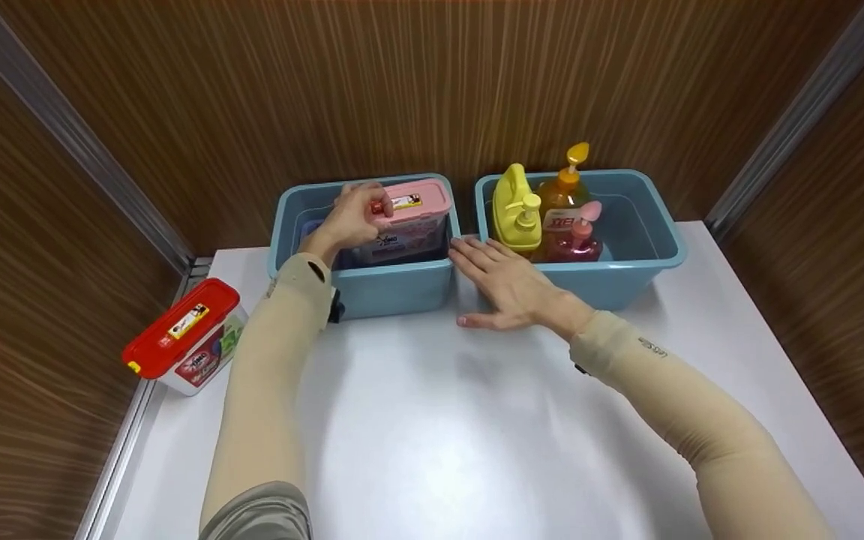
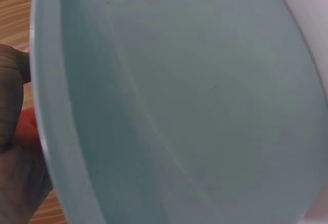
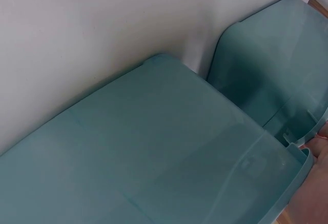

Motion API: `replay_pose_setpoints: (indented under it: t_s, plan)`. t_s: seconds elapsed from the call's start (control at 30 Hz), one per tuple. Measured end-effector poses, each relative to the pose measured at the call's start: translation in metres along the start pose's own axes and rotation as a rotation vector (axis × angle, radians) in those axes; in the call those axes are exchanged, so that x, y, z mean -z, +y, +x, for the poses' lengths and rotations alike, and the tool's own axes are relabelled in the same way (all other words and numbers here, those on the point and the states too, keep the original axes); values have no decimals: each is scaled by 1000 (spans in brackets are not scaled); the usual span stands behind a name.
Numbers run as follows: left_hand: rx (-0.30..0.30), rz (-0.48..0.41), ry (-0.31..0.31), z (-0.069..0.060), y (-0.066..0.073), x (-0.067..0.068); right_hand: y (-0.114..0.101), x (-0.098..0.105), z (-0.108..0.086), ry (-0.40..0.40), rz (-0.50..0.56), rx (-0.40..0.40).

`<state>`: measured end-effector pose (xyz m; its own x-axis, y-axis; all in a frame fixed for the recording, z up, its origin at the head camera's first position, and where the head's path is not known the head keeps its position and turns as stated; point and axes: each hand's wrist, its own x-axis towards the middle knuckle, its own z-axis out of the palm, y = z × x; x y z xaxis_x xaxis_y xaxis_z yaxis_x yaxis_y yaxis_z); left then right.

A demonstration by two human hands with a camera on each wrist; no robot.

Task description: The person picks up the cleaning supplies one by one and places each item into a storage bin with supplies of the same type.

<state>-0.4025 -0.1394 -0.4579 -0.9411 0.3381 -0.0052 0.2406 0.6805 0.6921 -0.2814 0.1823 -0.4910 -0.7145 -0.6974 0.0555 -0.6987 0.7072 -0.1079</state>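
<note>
The left hand (image 1: 357,215) reaches into the left blue bin (image 1: 394,292), its thumb and fingers curled at the left end of a detergent box with a pink lid (image 1: 428,193). That box sits inside the bin; its lower part is hidden by the bin wall. Something purple-blue (image 1: 310,226) shows partly beside it, under the hand. The right hand (image 1: 511,289) lies with fingers extended, fingertips at the left bin's right rim, in front of the right blue bin (image 1: 612,281). In the left wrist view, the bin wall (image 2: 205,90) covers most of the scene, hiding the grip.
A red-lidded detergent box (image 1: 188,337) stands on the white table (image 1: 432,420) at the left. In the right bin stand a yellow jug (image 1: 514,217), an orange pump bottle (image 1: 563,195) and a pink pump bottle (image 1: 580,246). Wood-grain panels (image 1: 402,82) enclose the back and sides.
</note>
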Motion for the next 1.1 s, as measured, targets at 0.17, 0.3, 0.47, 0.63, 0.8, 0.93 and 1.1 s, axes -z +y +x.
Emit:
replay_pose_setpoints:
  t_s: [0.17, 0.3, 0.47, 0.63, 0.8, 0.93, 1.1]
  plan:
    - [-82, 121, 29, 1, -4, 1, 1, 0, 2, -9, 7, 1]
    - [-95, 245, 33, 8, 0, 7, 3, 2, 4, -7, 1, -5]
    - [-26, 266, -1, 12, 3, 11, 6, 4, 6, -9, 2, -11]
    - [16, 257, -17, 7, 0, 13, 9, 3, 8, -13, 1, -17]
    - [30, 240, -35, 2, -4, 16, 9, 4, 8, -18, -1, -23]
    - [54, 237, -43, -3, -5, 21, 7, 3, 11, -19, -2, -21]
    - [54, 241, -41, -9, -3, 24, 6, 1, 13, -7, -7, -19]
